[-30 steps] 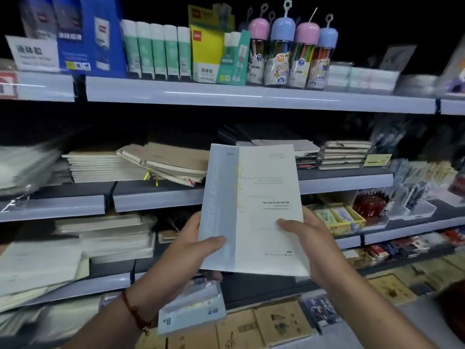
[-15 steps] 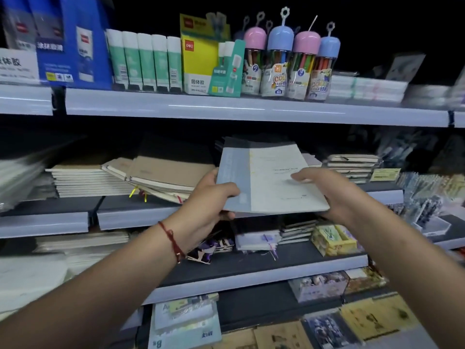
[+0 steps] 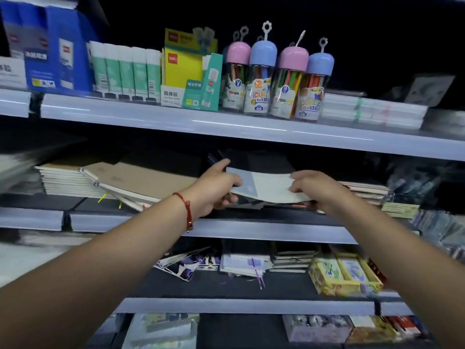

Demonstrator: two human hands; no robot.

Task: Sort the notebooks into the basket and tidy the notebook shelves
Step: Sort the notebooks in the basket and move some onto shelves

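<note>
While both grip it, notebook (image 3: 266, 186) spans left hand (image 3: 216, 190) and right hand (image 3: 310, 185).

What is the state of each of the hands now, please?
Left hand: holding the left edge of the pale notebook.
Right hand: holding the right edge of the same notebook.

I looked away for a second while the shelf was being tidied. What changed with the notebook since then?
The notebook went from upright in front of the person to nearly flat, and both arms stretched forward to carry it into the middle shelf. The left hand and right hand kept their grip on its side edges throughout. The brown notebooks to its left did not move.
</note>
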